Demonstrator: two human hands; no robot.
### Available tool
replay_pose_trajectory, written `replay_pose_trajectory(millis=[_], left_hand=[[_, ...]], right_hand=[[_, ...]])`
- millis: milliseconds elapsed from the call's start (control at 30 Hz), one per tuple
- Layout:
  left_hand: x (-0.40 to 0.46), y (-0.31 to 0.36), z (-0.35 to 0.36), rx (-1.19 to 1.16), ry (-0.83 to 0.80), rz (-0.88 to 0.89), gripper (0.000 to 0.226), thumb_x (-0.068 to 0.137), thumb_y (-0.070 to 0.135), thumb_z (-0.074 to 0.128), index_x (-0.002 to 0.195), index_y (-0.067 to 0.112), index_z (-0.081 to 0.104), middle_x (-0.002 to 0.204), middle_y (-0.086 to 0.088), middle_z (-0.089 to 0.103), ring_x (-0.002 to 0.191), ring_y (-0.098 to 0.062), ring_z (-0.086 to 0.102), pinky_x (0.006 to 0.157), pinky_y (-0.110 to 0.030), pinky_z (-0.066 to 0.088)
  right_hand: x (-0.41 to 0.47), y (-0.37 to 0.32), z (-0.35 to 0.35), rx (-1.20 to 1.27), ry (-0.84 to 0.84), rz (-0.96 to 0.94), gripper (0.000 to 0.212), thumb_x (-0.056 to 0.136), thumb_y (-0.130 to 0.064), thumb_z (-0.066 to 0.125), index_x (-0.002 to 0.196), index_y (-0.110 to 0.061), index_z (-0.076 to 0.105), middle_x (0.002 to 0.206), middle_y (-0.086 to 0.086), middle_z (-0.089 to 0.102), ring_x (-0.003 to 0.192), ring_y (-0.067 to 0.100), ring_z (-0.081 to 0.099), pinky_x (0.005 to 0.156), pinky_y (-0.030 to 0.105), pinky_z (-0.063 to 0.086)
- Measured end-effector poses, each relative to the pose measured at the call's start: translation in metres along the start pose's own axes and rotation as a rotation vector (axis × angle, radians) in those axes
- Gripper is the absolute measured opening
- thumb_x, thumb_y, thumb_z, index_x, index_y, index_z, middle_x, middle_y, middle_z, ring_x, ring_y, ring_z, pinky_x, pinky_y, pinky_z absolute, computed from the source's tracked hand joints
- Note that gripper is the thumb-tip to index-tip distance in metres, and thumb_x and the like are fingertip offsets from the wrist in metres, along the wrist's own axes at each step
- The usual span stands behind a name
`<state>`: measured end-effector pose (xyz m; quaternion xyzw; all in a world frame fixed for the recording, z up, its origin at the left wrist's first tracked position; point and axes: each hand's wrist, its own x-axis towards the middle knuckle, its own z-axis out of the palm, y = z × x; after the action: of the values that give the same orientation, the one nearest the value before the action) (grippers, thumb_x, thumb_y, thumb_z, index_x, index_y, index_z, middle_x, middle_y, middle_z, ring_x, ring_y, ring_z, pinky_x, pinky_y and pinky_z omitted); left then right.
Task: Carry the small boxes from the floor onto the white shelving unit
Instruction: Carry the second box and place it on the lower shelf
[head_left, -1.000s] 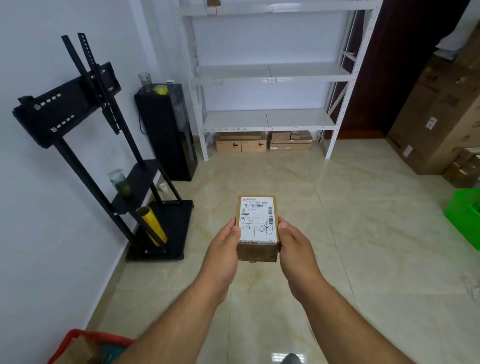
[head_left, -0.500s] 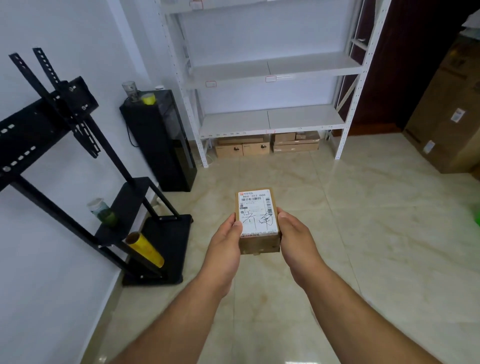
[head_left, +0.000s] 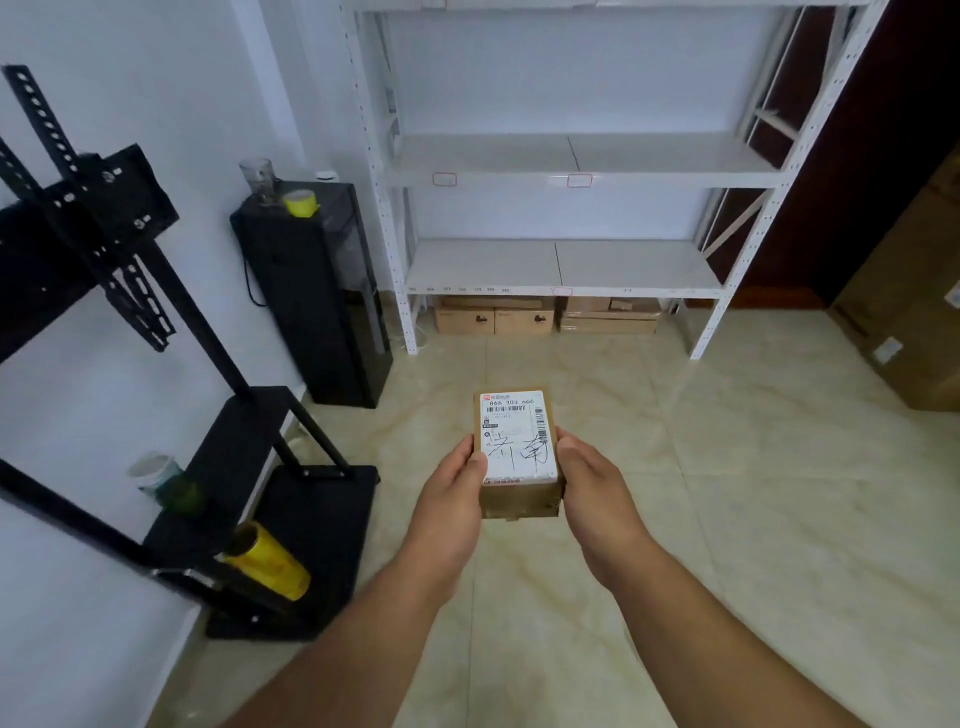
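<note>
Here, the scene line by line:
Small box: a brown cardboard box (head_left: 518, 457) held out in front of the body above the tiled floor (head_left: 753, 493), top face up, with a white shipping label bearing barcodes and handwritten marks.
Left hand: the left hand (head_left: 452, 493) grips the box's left side, thumb lying along the label's edge.
Right hand: the right hand (head_left: 597, 488) clasps the box's right side, thumb on the top near the label.
White shelving unit: the white shelving unit (head_left: 571, 156) stands against the far wall, well apart from the held box; its two visible middle shelves are bare apart from small red-edged tags on their front edges.
Under the shelving: several brown cartons (head_left: 519, 319) sit on the floor beneath the lowest shelf.
Left side: a black TV stand (head_left: 104, 249) with a yellow roll (head_left: 270, 564) on its base and a cup on its tray.
Black cabinet: a tall black cabinet (head_left: 317, 291) just beside the shelving, with a clear cup and a yellow tape roll (head_left: 300, 202) on top.
Right edge: large cardboard boxes (head_left: 914, 312) stand against the wall.
</note>
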<state>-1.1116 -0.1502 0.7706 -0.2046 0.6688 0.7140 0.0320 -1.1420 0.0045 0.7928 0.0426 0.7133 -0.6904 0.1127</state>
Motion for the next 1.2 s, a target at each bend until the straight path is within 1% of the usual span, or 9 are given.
replay_pose_trajectory(millis=[67,167,300,533,767,900,1000,1100,1200], left_hand=[[0.027,0.013,-0.004,0.006,0.002,-0.003,0.055,0.100,0.044,0.049,0.154,0.038,0.058,0.138,0.015,0.076,0.130,-0.010,0.069,0.120,-0.044,0.047],[0.069,0.028,-0.001,-0.007,-0.002,-0.004,0.045,0.111,0.037,0.046,0.154,0.038,0.058,0.137,0.014,0.076,0.128,-0.009,0.069,0.119,-0.041,0.048],[0.136,0.051,0.013,0.004,-0.005,-0.006,0.046,0.112,0.034,0.046,0.157,0.036,0.055,0.138,0.015,0.075,0.129,-0.008,0.068,0.120,-0.041,0.048],[0.254,0.099,0.053,0.047,0.040,-0.008,0.049,0.108,0.042,0.047,0.156,0.040,0.056,0.137,0.015,0.076,0.129,-0.011,0.069,0.120,-0.046,0.047],[0.351,0.147,0.072,0.038,0.017,0.035,0.044,0.113,0.030,0.045,0.155,0.033,0.058,0.135,0.011,0.078,0.124,-0.011,0.074,0.117,-0.044,0.052],[0.417,0.167,0.067,0.067,0.013,0.049,0.050,0.105,0.040,0.047,0.154,0.040,0.057,0.137,0.015,0.076,0.128,-0.010,0.071,0.118,-0.044,0.050],[0.469,0.182,0.053,0.064,0.004,0.053,0.050,0.104,0.043,0.046,0.152,0.042,0.060,0.136,0.017,0.076,0.130,-0.010,0.069,0.118,-0.044,0.049],[0.523,0.201,0.034,0.042,0.011,0.052,0.049,0.102,0.046,0.048,0.149,0.043,0.062,0.135,0.017,0.076,0.129,-0.010,0.069,0.118,-0.045,0.049],[0.568,0.222,0.014,0.033,-0.005,0.052,0.043,0.109,0.038,0.047,0.149,0.041,0.063,0.135,0.015,0.077,0.129,-0.010,0.070,0.118,-0.044,0.049]], right_hand=[[0.027,-0.007,0.007,0.006,0.001,0.005,0.048,0.111,-0.023,0.036,0.131,-0.032,0.078,0.122,-0.010,0.084,0.119,0.012,0.077,0.107,0.044,0.059],[0.072,-0.018,0.013,0.019,0.007,0.011,0.048,0.112,-0.022,0.036,0.129,-0.033,0.079,0.120,-0.012,0.085,0.117,0.009,0.077,0.099,0.034,0.059],[0.144,-0.026,0.011,0.047,0.018,0.008,0.048,0.111,-0.020,0.037,0.127,-0.033,0.080,0.120,-0.012,0.085,0.117,0.010,0.077,0.102,0.037,0.059],[0.271,-0.058,-0.010,0.076,0.008,0.005,0.046,0.112,-0.023,0.037,0.126,-0.033,0.080,0.118,-0.012,0.085,0.113,0.007,0.077,0.096,0.032,0.060],[0.378,-0.091,-0.014,0.063,0.007,0.010,0.045,0.112,-0.026,0.037,0.129,-0.034,0.079,0.121,-0.012,0.084,0.116,0.007,0.076,0.102,0.036,0.059],[0.440,-0.110,0.000,0.037,0.014,-0.005,0.047,0.111,-0.023,0.036,0.124,-0.032,0.080,0.117,-0.011,0.085,0.114,0.010,0.078,0.099,0.037,0.061],[0.489,-0.124,0.022,0.020,0.016,-0.005,0.047,0.112,-0.023,0.036,0.122,-0.034,0.081,0.115,-0.012,0.086,0.110,0.007,0.078,0.089,0.029,0.061],[0.541,-0.135,0.050,0.013,0.022,-0.013,0.046,0.112,-0.025,0.036,0.122,-0.033,0.081,0.117,-0.011,0.085,0.113,0.009,0.078,0.100,0.035,0.060],[0.587,-0.148,0.076,0.004,0.033,-0.005,0.046,0.112,-0.026,0.037,0.119,-0.034,0.082,0.116,-0.011,0.086,0.114,0.010,0.077,0.105,0.039,0.059]])
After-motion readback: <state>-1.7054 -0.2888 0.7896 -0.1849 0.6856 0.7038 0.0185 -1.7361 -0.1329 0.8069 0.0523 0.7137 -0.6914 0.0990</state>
